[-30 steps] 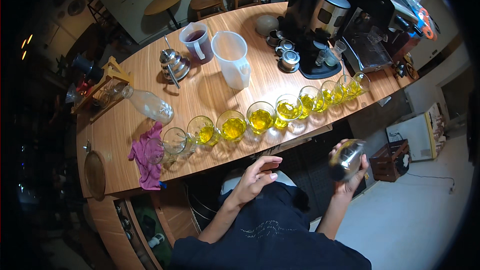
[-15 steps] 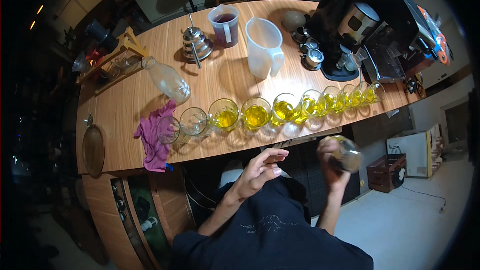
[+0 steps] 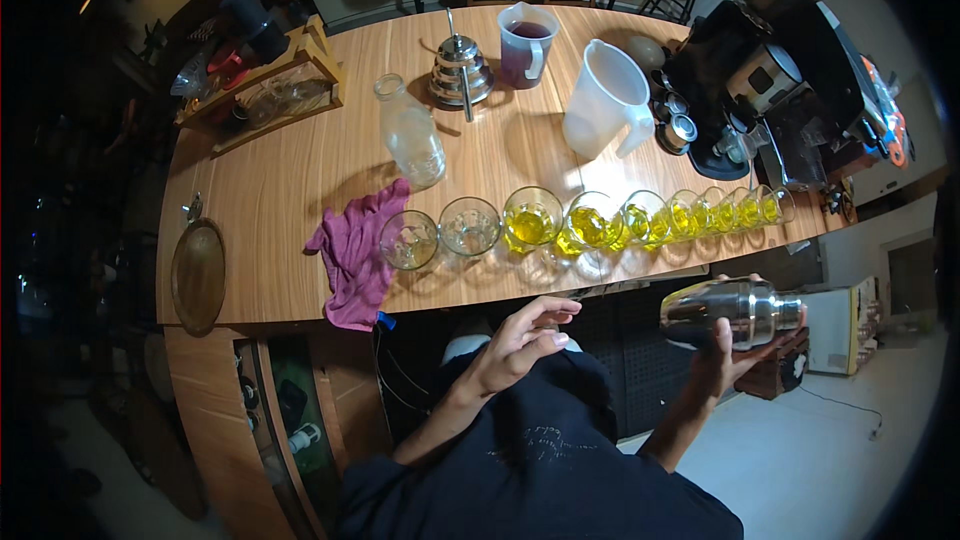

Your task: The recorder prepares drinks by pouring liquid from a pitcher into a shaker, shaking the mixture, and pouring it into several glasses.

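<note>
My right hand [image 3: 718, 365] is wrapped round a shiny steel cocktail shaker [image 3: 728, 315], held tilted nearly sideways beyond the table's front edge, its narrow cap end to the right. My left hand [image 3: 528, 342] hangs in front of my body with loosely stretched fingers and nothing in them. Along the front of the table runs a row of several clear glasses with yellow-green liquid, such as this glass [image 3: 532, 225]. At the row's left end, a clear glass [image 3: 470, 227] and the leftmost glass [image 3: 409, 240] show no coloured liquid.
A purple cloth [image 3: 360, 255] drapes over the front edge. Behind the row stand a glass bottle [image 3: 412, 145], a steel kettle [image 3: 460, 75], a jug of dark liquid [image 3: 525, 50] and a white plastic pitcher [image 3: 605, 105]. A wooden rack [image 3: 275, 90] is far left; a black machine [image 3: 720, 50] stands right.
The shaker in my right hand has moved right and swung to nearly sideways, blurred before and sharp now. My view has shifted, so the table things sit further right. My left hand stays put.
</note>
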A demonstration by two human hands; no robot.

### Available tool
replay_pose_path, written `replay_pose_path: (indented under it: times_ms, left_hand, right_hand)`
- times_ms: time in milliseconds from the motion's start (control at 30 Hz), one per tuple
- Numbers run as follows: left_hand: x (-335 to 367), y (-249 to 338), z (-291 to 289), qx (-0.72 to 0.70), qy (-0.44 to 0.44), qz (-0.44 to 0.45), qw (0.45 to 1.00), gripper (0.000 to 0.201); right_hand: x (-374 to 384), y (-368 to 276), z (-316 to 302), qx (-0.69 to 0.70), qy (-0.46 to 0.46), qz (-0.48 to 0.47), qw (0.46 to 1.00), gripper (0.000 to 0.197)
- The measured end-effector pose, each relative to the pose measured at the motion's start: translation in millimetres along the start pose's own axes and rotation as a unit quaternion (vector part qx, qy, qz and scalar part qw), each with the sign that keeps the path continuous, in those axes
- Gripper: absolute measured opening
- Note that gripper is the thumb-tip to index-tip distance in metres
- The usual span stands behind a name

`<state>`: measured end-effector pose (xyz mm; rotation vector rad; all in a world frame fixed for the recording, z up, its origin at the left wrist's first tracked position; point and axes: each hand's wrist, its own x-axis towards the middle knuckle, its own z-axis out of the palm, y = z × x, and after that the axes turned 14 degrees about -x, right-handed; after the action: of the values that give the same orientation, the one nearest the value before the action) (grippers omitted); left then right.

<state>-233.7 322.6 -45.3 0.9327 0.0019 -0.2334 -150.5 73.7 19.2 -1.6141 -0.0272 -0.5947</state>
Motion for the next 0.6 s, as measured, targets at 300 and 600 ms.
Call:
replay_pose_path:
  times_ms: [300,600]
  left_hand:
    - [-33,20,-32,-0.018,0.013,0.014,1.000,0.055]
    - [-46,25,-46,-0.038,0.032,0.017,0.999,0.056]
  right_hand:
    - [-29,38,25,0.528,-0.096,0.498,0.681,0.062]
    - [-45,18,39,0.469,-0.050,0.376,0.798,0.085]
